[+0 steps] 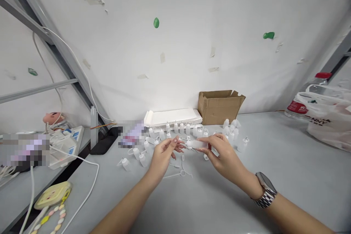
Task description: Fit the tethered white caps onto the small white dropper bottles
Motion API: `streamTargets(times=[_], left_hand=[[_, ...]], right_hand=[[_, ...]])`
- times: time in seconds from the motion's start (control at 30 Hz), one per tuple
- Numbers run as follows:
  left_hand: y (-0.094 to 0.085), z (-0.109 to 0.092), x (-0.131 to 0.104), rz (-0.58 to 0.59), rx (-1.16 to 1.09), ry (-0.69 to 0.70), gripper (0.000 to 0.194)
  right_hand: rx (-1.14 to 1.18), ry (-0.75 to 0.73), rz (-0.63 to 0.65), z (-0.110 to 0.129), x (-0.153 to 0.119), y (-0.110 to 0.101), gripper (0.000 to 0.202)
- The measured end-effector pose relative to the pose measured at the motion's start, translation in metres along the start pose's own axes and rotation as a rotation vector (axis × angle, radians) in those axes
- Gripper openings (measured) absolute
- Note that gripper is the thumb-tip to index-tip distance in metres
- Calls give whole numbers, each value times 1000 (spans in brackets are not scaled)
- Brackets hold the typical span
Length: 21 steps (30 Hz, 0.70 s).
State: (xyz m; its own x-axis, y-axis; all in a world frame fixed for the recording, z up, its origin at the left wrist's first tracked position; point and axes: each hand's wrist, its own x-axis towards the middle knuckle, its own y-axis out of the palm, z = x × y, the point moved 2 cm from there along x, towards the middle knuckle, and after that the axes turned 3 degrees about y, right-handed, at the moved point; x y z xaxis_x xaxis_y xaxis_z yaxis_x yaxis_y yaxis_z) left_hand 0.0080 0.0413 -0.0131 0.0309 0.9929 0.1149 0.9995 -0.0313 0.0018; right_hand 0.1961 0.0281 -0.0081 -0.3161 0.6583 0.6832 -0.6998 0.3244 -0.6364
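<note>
My right hand (219,150) grips a small translucent white squeeze bottle (196,144) between thumb and fingers. The bottle lies sideways in the air, its tip end pointing left. At that tip end is my left hand (167,150), thumb and forefinger pinched together and the other fingers loosely spread. Whatever its pinch holds is too small to make out. Several similar small bottles (142,159) with needle-like tips stand behind and left of my hands, and more bottles (231,135) cluster on the right. White strap-like plastic pieces (182,173) rest on the table below my hands.
A cardboard box (222,108) and a stack of white sheets (172,117) are against the wall. At right stand a white plastic bag (329,120) and a red-capped bottle (297,108). A white cable (94,175), a power strip (67,150) and a yellow case (52,195) lie left.
</note>
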Motion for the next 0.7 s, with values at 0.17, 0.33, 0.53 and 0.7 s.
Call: streamTargets(times=[0.17, 0.33, 0.53, 0.7], left_hand=[[0, 1, 0, 16, 41, 58, 28], [0, 4, -3, -40, 128, 104, 23], [1, 8, -5, -47, 171, 122, 20], [-2, 5, -2, 53, 217, 139, 18]], right_hand=[[11, 25, 12, 1, -1, 2, 15], [55, 81, 27, 3, -3, 5, 16], [118, 122, 13, 4, -7, 11, 15], [181, 177, 70, 0, -7, 9, 16]])
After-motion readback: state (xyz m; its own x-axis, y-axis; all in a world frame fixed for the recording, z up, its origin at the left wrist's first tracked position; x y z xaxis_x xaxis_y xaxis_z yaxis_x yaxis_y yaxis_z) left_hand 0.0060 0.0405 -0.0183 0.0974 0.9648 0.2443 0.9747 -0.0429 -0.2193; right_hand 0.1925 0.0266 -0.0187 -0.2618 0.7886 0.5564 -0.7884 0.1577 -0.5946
